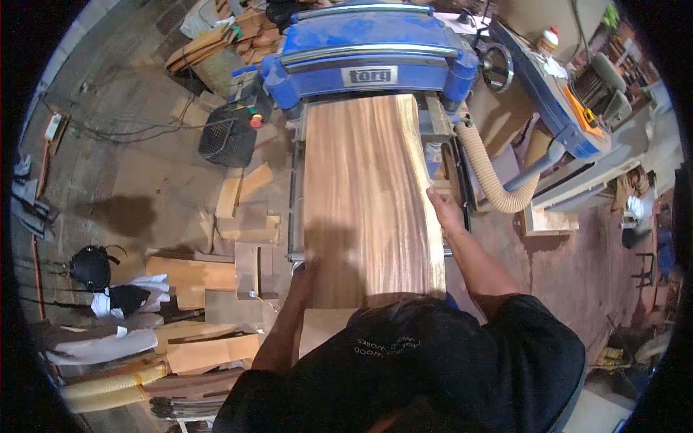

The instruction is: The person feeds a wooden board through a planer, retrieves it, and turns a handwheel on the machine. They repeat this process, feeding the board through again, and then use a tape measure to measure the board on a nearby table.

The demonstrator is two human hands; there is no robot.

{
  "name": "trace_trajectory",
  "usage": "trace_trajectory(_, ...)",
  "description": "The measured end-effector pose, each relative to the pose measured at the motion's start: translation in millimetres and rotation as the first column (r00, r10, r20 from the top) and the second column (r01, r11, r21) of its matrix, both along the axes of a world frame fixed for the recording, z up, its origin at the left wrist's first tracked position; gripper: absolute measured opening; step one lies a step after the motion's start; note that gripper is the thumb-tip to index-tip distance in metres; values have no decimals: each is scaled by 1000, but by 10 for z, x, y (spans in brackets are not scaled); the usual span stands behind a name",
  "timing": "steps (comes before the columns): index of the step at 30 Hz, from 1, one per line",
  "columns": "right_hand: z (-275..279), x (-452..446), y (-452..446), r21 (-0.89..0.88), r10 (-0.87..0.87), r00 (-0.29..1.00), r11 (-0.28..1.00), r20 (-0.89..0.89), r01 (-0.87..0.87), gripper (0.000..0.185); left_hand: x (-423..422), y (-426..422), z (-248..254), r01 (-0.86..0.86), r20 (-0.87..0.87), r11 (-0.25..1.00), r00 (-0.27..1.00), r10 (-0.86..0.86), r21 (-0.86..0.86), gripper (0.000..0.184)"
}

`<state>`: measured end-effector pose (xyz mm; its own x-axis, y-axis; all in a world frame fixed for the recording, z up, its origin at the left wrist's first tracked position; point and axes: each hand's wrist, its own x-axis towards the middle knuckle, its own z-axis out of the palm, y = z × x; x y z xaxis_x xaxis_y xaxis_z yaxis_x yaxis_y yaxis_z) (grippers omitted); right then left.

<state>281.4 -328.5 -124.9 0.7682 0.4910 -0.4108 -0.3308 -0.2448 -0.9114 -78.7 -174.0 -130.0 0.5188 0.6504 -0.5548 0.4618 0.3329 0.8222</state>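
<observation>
A wide wooden board (pixel 361 195) with wavy brown grain and a pale right edge lies lengthwise in front of me. Its far end reaches the front of a blue thickness planer (pixel 372 61), and its near end is close against my black shirt. My right hand (pixel 446 209) grips the board's right edge, thumb along the top and the other fingers hidden beneath. On the opposite edge, nearer to me, my left hand (pixel 309 274) holds the board; it is in shadow and its fingers are mostly hidden.
A ribbed hose (pixel 491 169) curves beside the planer's right side, below a handwheel (pixel 497 68). At left stand a black basket (pixel 227 135) and a red stop button (pixel 255 120). Wood offcuts (pixel 191 281) and cables (pixel 123 133) lie across the left floor.
</observation>
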Motion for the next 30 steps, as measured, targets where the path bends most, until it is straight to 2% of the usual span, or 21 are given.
trace_trajectory(2,50,16,-94,-43,-47,998,998,29,48,52,198,-47,132,33,-99,999,995,-31,20,74)
trace_trajectory(5,-774,463,-102,-156,-34,998,987,54,42,61,199,208,-719,-1,-124,1000,992,2,8,84)
trace_trajectory(6,-777,504,-91,-164,-32,999,986,41,39,61,299,141,-439,-2,-137,1000,991,2,1,84)
trace_trajectory(8,-713,640,46,-58,18,998,998,-65,-21,69,624,163,74,55,-367,997,930,-32,53,82)
trace_trajectory(9,-605,656,112,-63,-10,999,998,-51,7,69,684,273,-17,52,-365,997,930,-27,57,82)
trace_trajectory(11,-391,667,127,-94,21,995,995,-99,-31,68,670,473,-302,346,-510,896,843,-167,279,82)
trace_trajectory(12,-336,700,152,-118,54,989,991,-141,-71,66,783,447,-100,345,-513,897,842,-166,277,82)
trace_trajectory(14,-487,753,172,-159,59,990,984,-127,-79,69,954,368,266,489,-581,839,764,-282,236,81)
trace_trajectory(15,-470,733,197,-151,53,994,986,-91,-66,70,943,384,112,488,-581,839,765,-279,240,81)
trace_trajectory(16,-461,728,215,-143,44,997,988,-57,-52,71,876,422,-202,498,-607,775,771,-192,389,80)
trace_trajectory(17,-727,834,259,-195,35,999,980,-23,-38,72,852,500,-475,506,-616,684,781,-103,526,79)
trace_trajectory(18,-698,887,302,-192,30,999,981,-21,-34,72,877,600,-663,508,-615,680,781,-105,529,79)
trace_trajectory(19,-644,866,294,-180,48,999,982,-25,-52,73,849,639,-841,392,-538,792,837,-97,468,78)
trace_trajectory(20,-610,863,282,-167,69,997,983,-24,-72,74,887,614,-809,268,-456,882,887,-70,387,77)
trace_trajectory(21,-643,866,235,-170,63,998,983,-24,-66,74,890,565,-766,273,-456,882,887,-76,384,77)
trace_trajectory(23,-755,881,97,-110,127,982,984,-142,-143,84,902,467,-626,103,-209,944,977,-38,312,77)
trace_trajectory(25,-1122,645,-252,-160,253,963,951,-95,-265,88,772,398,-662,179,-132,917,981,-140,357,77)
trace_trajectory(26,-1292,432,-422,-179,240,969,953,-53,-246,87,788,402,-696,229,-62,886,973,-223,402,77)
trace_trajectory(27,-1393,257,-527,-203,232,973,952,-19,-231,86,854,409,-694,240,-56,886,970,-237,397,77)
trace_trajectory(30,-588,160,-340,-197,135,988,969,-73,-147,85,1040,382,-474,48,58,971,996,-64,235,68)
